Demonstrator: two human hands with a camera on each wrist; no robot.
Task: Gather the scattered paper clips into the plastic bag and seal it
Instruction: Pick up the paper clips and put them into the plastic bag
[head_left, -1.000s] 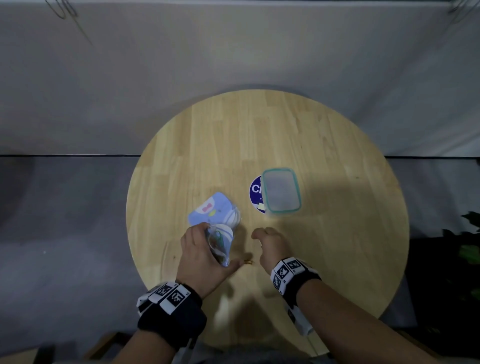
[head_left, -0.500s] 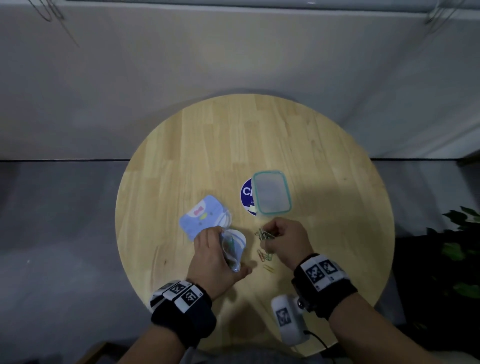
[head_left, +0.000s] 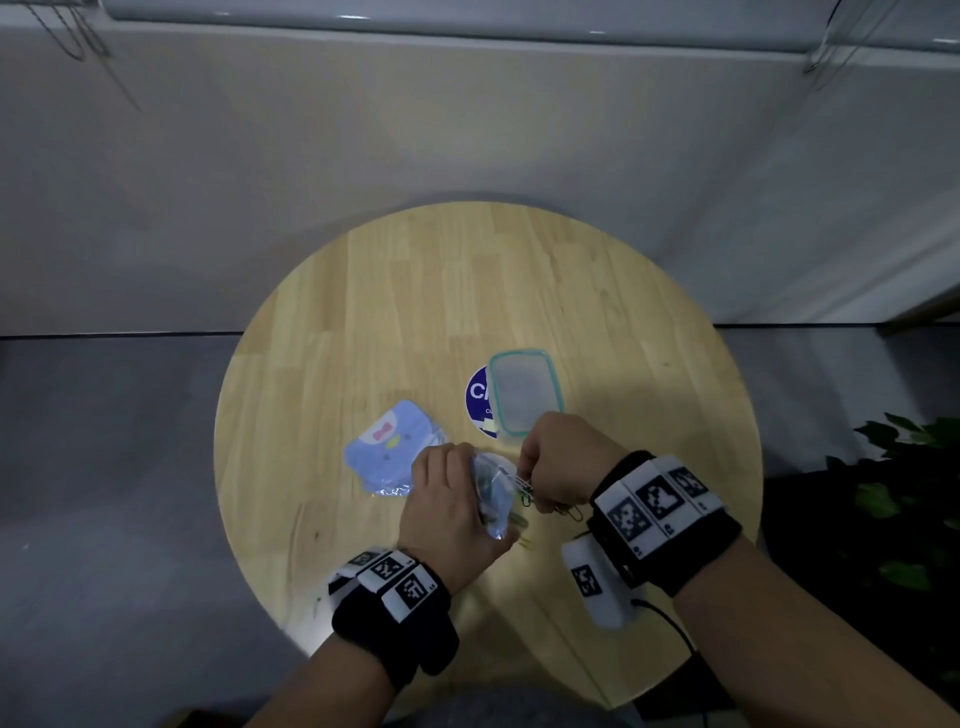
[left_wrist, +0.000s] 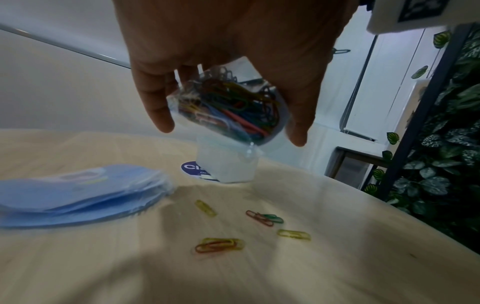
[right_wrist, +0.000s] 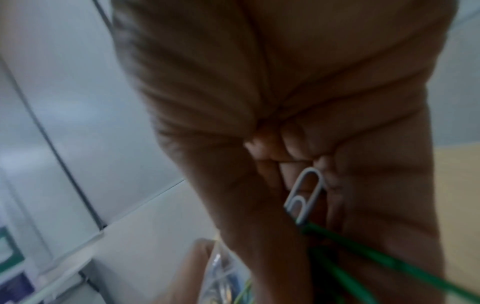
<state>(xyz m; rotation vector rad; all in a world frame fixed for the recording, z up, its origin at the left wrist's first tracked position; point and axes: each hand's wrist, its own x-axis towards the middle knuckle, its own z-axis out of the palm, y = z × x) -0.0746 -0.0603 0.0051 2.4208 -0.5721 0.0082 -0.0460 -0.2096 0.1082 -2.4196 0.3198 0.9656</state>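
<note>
Both hands meet above the near part of the round wooden table (head_left: 415, 291). Left hand (head_left: 451, 512) grips the clear plastic bag (left_wrist: 228, 107), stuffed with coloured clips, fingers curled round it. Right hand (head_left: 563, 460) pinches a bunch of paper clips (right_wrist: 306, 197) at the bag's mouth. Loose clips (left_wrist: 221, 244) lie on the table below the bag; a lidded container (head_left: 524, 392) stands beyond it.

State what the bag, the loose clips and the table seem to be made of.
Bag in the left hand: thin clear plastic film, glossy; the clips inside show through.
Loose clips: probably wire with a coloured coating, given their thin bent loops in red, green and yellow.
Table: pale wood, matt, with visible grain and joined strips.
</note>
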